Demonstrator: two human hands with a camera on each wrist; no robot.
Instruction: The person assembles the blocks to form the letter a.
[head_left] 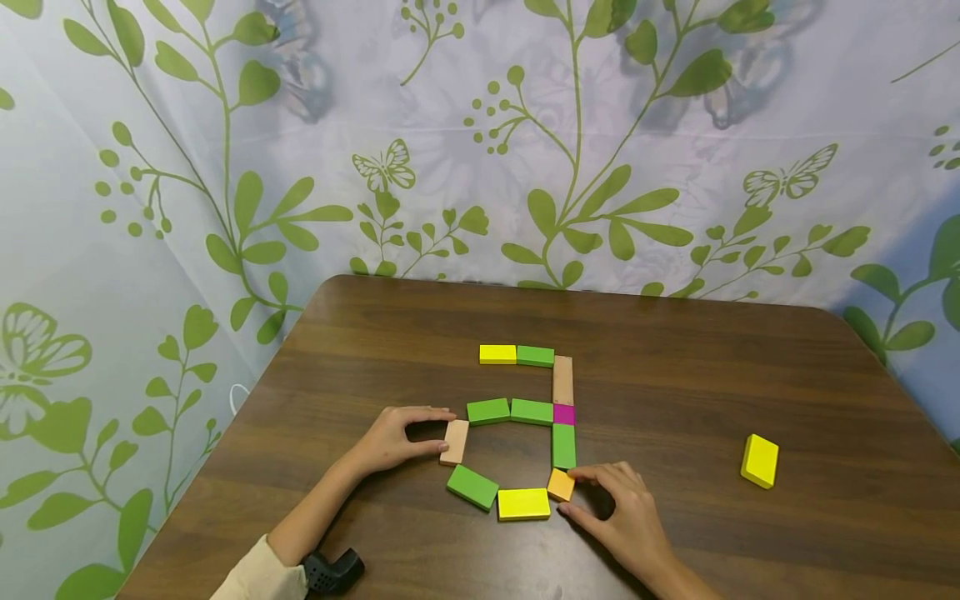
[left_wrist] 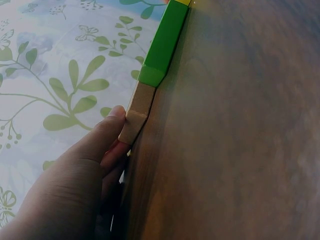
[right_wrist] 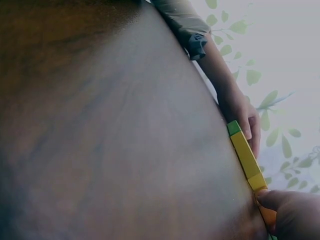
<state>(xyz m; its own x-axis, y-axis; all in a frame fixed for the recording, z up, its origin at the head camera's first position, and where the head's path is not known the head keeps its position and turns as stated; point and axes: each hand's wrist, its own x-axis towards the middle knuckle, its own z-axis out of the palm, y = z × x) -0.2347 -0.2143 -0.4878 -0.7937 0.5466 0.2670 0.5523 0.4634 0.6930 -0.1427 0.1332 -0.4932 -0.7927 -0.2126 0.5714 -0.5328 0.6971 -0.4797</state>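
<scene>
On the brown table, blocks lie in a figure with a closed loop at its lower part. At the loop's left side, my left hand (head_left: 393,439) pinches a plain wooden block (head_left: 454,442) between thumb and fingers; the left wrist view shows the thumb on its edge. My right hand (head_left: 621,512) holds a small orange block (head_left: 561,485) at the lower right corner, forefinger and thumb at its right side. Beside it lies a yellow block (head_left: 523,504), then a tilted green block (head_left: 473,487). Above the orange block stands a green block (head_left: 563,447) in line.
Two green blocks (head_left: 488,411) form the loop's top, meeting a magenta block (head_left: 564,414). A wooden block (head_left: 562,380) leads up to a green block (head_left: 536,356) and yellow block (head_left: 498,354). Another yellow block (head_left: 761,461) lies far right. Patterned cloth (head_left: 465,125) hangs behind the table.
</scene>
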